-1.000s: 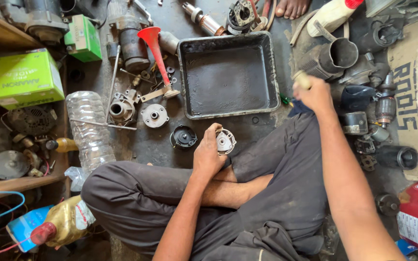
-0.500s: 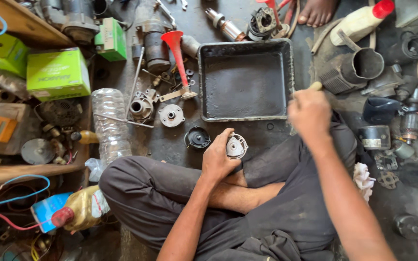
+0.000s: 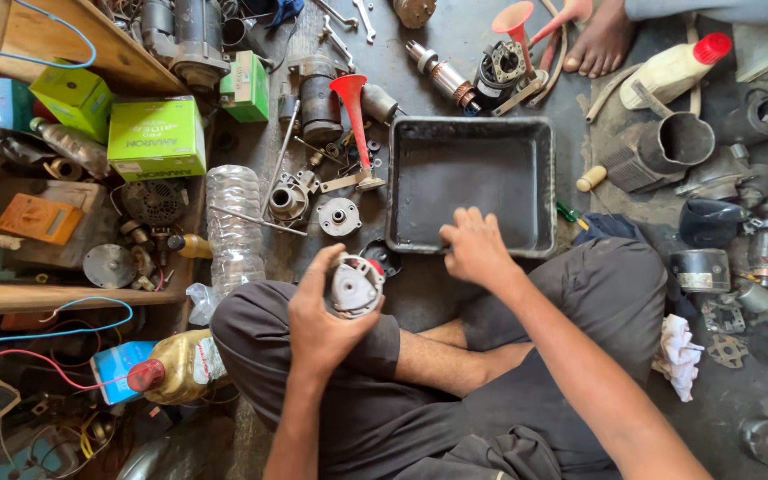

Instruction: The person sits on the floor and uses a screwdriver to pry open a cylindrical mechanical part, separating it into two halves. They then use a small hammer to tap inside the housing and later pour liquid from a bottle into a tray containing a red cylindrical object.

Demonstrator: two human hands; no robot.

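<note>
Gripping a round metal housing (image 3: 355, 284) in your left hand (image 3: 322, 320), your right hand (image 3: 476, 249) rests curled on the black tray's (image 3: 544, 191) near rim

Left hand (image 3: 317, 324) around a round metal housing (image 3: 355, 285), just left of the tray (image 3: 471, 133). Right hand (image 3: 476, 249) on the tray's near rim. Clear plastic bottle (image 3: 235, 227) lying further left.

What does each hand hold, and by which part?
Left hand cups a round grey metal housing by its side. Right hand rests at the black tray rim; its grip cannot be told.
</note>
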